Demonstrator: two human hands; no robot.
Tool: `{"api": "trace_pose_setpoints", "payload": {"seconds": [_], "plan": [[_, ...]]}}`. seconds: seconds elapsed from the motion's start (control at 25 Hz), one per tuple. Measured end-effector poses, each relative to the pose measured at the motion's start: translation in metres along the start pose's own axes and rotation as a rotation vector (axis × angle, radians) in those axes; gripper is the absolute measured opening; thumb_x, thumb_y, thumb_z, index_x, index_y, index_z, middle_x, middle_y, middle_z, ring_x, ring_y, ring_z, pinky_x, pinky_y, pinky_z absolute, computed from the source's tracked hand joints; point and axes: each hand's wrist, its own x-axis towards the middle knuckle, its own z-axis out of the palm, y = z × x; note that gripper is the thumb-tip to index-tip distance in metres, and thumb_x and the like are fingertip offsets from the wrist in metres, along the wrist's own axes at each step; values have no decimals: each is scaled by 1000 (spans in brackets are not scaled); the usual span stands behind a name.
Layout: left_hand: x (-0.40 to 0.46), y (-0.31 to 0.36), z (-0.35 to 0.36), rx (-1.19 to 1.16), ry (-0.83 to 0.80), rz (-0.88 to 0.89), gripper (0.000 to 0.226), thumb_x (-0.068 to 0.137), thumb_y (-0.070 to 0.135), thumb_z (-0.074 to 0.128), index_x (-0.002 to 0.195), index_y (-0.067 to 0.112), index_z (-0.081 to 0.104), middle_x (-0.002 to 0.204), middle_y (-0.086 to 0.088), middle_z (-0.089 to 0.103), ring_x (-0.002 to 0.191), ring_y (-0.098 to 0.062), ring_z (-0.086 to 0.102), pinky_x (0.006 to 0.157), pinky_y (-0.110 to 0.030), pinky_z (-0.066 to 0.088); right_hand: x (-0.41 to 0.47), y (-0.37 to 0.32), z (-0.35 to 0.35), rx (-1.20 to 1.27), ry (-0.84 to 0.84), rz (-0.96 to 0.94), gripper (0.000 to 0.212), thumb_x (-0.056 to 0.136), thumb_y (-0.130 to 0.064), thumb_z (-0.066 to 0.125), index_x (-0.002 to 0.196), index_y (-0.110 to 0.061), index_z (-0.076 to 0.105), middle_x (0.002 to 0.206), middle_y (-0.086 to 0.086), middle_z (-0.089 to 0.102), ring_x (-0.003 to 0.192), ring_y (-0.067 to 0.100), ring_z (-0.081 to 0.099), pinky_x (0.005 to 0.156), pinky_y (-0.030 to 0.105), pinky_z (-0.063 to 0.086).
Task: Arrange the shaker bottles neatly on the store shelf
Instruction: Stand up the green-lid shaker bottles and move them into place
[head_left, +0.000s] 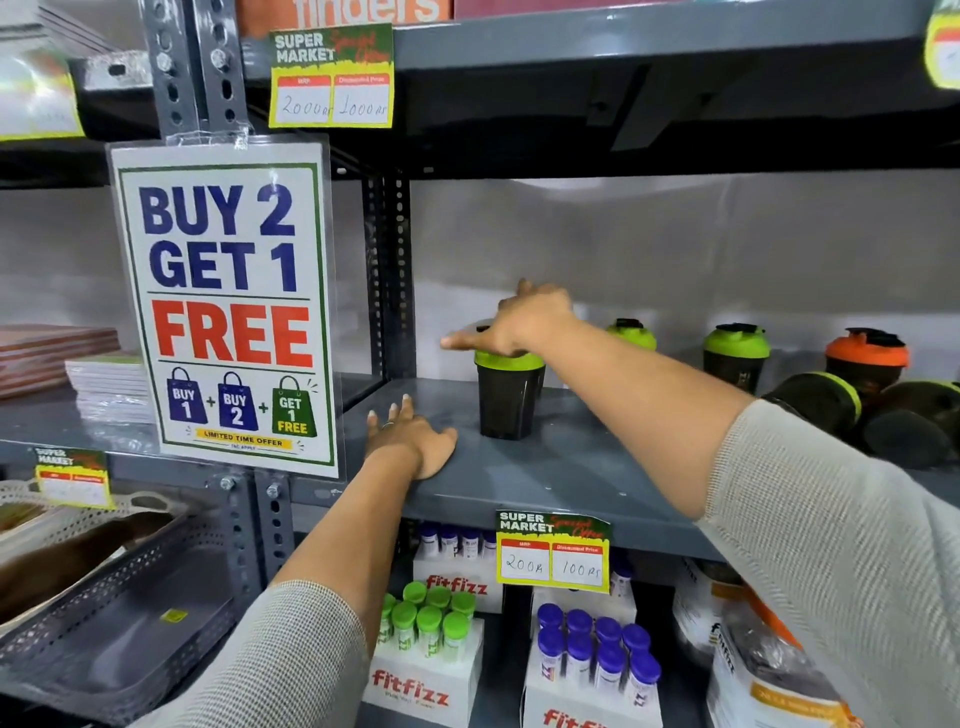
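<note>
A black shaker bottle with a green lid (506, 397) stands upright on the grey shelf (561, 467). My right hand (524, 319) rests on top of its lid, fingers spread. My left hand (410, 439) lies flat on the shelf's front left edge, holding nothing. Further right stand two green-lidded shakers (631, 334) (735, 358) and an orange-lidded shaker (866, 361). Two shakers lie on their sides (815, 402) (914, 421) at the far right.
A "Buy 2 Get 1 Free" sign (226, 306) hangs on the left upright. Price tags (553, 551) (331, 78) are clipped to the shelf edges. Below are Fitfizz boxes with green-capped (426, 621) and purple-capped tubes (597, 649). Stacked notebooks (106, 384) lie left.
</note>
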Motion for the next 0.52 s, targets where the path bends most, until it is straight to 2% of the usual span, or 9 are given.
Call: {"api": "trace_pose_setpoints", "payload": {"seconds": [0.08,0.2,0.28,0.36,0.44,0.48,0.52], "plan": [[0,0,0,2,3,3,71,95,52,19,154,12,20,164,-7,-5,151,-25,-4,119,-46,-9,11,-14,11,-152,-6,-42,124,51,-104,17,141,-25,50,139,4,54,123,26,55,78,34,47],[1,0,-1,4,3,-1,72,95,52,19,154,11,21,164,-7,-4,151,-26,-3,120,-47,-7,16,-13,16,-196,51,-57,98,64,-88,52,137,-22,52,129,2,60,116,24,60,86,31,51],[2,0,0,-4,-11,-7,72,95,52,18,154,11,21,164,-7,-5,151,-26,-3,120,-47,-5,14,-2,11,-128,37,-51,84,70,-72,65,135,-20,53,134,3,57,114,27,59,85,32,49],[2,0,0,-14,-16,-13,72,95,52,18,154,10,20,164,-6,-5,151,-26,-2,120,-47,-4,17,10,4,-4,-57,-62,82,70,-57,77,137,-18,50,139,3,52,106,31,61,78,36,54],[4,0,0,-23,-6,-10,73,94,52,19,154,10,20,164,-6,-5,151,-26,-2,120,-47,-3,24,24,0,201,-152,-97,83,69,-37,86,138,-15,46,145,6,44,105,36,64,79,43,60],[4,0,1,-28,0,-7,73,94,52,19,154,10,21,164,-6,-5,151,-26,-2,120,-47,-3,27,31,1,305,-170,-121,78,69,-27,88,134,-15,47,143,9,44,102,38,66,75,44,61],[5,0,1,-35,6,-5,73,94,52,20,153,9,22,164,-7,-5,151,-26,-3,120,-47,-3,28,39,2,385,-158,-155,68,70,-19,88,127,-16,51,139,10,46,95,37,68,68,40,62]]}}
